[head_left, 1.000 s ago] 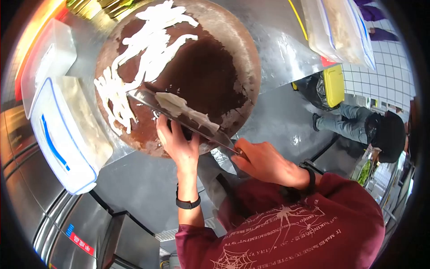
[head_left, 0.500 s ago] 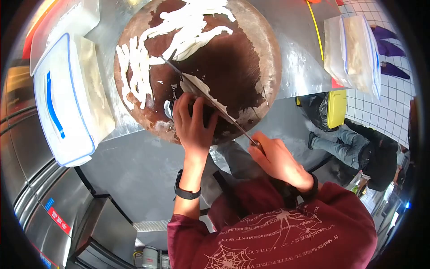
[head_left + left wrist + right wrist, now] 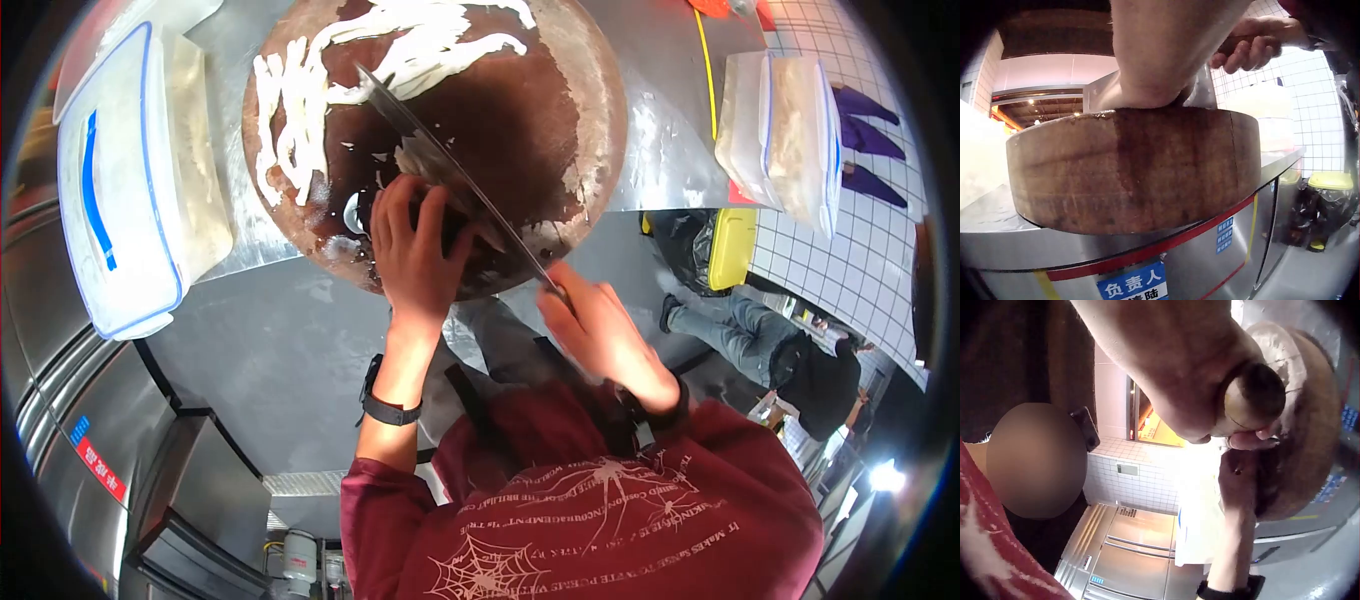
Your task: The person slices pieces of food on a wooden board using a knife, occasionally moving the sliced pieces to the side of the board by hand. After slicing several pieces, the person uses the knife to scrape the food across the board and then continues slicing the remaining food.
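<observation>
The right hand (image 3: 605,330) grips a long knife (image 3: 480,200) slanting across a round wooden board (image 3: 600,120); in the right wrist view its handle butt (image 3: 1257,397) juts from the fist. Left of the blade, the left hand (image 3: 415,245) rests over the board with fingers spread and slightly bent. Pale strip (image 3: 422,160) shows between those fingertips and the knife, partly covered. White strips (image 3: 300,130) lie along the board's far left side. The left wrist view shows the block's side (image 3: 1135,175), with the left palm's underside hidden.
A lidded box (image 3: 115,190) stands left of the board, more containers (image 3: 795,130) at right on the steel counter (image 3: 655,150). A yellow-lidded bin (image 3: 733,250) and another person (image 3: 810,380) are beyond the counter's right part. A red object (image 3: 722,8) sits at the top.
The head view has shifted. The knife has swung to a steeper slant, and the left hand has moved with it, its fingers staying beside the blade.
</observation>
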Available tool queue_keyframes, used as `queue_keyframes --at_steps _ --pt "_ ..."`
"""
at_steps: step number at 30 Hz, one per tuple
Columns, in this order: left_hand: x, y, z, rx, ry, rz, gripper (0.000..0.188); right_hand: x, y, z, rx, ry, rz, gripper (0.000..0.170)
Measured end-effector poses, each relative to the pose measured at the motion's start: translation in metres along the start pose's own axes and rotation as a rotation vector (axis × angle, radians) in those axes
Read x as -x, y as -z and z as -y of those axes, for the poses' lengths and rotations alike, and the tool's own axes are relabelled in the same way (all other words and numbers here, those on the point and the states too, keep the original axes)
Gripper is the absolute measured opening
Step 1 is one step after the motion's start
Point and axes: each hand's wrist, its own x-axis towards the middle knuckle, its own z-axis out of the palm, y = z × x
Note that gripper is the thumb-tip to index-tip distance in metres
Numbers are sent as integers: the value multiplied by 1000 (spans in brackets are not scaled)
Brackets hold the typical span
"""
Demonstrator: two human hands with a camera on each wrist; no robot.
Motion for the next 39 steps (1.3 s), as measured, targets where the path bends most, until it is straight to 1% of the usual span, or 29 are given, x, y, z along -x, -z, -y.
queue_keyframes --at_steps 1,4,7,11,13,15,17,19,20,22,25,26,28,31,32,35,38,39 --pt "2 -1 1 5 -6 14 54 -6 0 7 -19 -11 7 22" --pt "4 -3 1 -8 -13 7 57 1 -4 -2 -36 -15 -3 24" --pt "1 -1 2 -29 -15 7 56 31 -13 -29 24 10 -42 25" --pt "-1 -2 1 -22 -45 -2 54 22 -14 -25 -9 26 -49 26" --pt "0 -1 0 -30 -59 10 54 -4 -19 -14 53 211 -140 28" --pt "0 0 -1 -42 -28 22 52 -13 -19 -11 10 223 -140 29" --pt "3 0 -2 -37 -20 25 52 -7 -19 -14 -24 232 -138 29" --pt "-3 1 -1 -26 -30 11 51 7 -19 -27 50 192 -117 28" --pt "-3 2 -2 -14 -21 19 50 18 -17 -34 54 201 -127 28" --pt "0 3 -5 1 -5 23 50 43 -14 -48 -12 35 -60 28" --pt "-2 6 -7 2 10 47 47 44 -9 -47 19 30 -48 28" --pt "-3 4 -6 -31 -11 25 50 35 -8 -42 14 43 -52 28" --pt "1 3 -9 -68 -54 29 52 8 -10 -21 -7 206 -128 32" --pt "1 7 -13 -126 -36 49 51 -17 -14 -14 -7 267 -152 32" --pt "3 8 -14 -130 -53 57 51 -12 -15 -21 -21 267 -165 32" --pt "2 8 -17 -166 0 62 46 15 -13 -54 20 247 -162 30" --pt "1 10 -13 -194 -62 69 44 47 -7 -82 10 255 -156 32" --pt "0 11 -13 -204 -66 78 41 53 -3 -86 26 211 -118 32"
